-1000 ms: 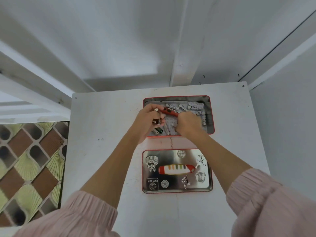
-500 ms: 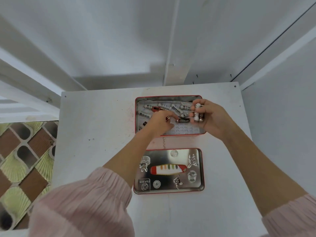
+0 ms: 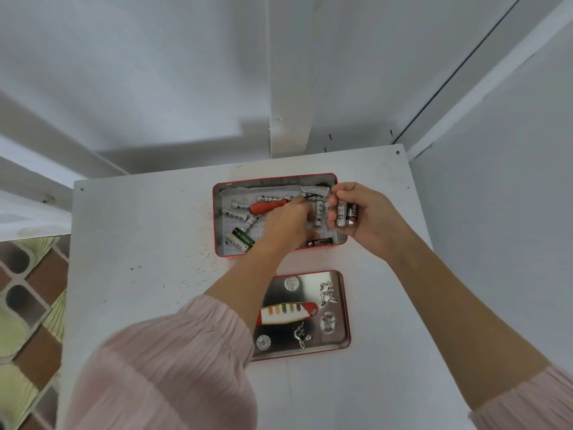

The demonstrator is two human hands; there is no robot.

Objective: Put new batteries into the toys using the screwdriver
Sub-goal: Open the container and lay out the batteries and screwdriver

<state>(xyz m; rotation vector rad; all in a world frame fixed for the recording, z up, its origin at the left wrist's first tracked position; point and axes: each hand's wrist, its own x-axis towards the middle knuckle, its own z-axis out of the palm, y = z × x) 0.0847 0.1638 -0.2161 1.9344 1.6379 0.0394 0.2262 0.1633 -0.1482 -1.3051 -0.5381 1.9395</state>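
An open red tin (image 3: 218,243) sits at the far middle of the white table (image 3: 139,243). It is lined with paper and holds several loose batteries (image 3: 242,238) and a red-handled screwdriver (image 3: 266,207). My left hand (image 3: 286,226) reaches into the tin, its fingers curled down by the screwdriver's shaft; what they hold is hidden. My right hand (image 3: 369,220) hovers over the tin's right edge and grips two upright batteries (image 3: 347,215), one white and one black and red.
The tin's lid (image 3: 336,333) lies upside-down in front of the tin, shiny inside, with a red and white reflection in it. White walls close in the table at the back and right. Patterned floor tiles (image 3: 28,305) show past the left edge.
My right hand came off the tin's middle and moved to its right edge with batteries in it. My left hand crossed deeper into the tin, and the screwdriver now lies uncovered.
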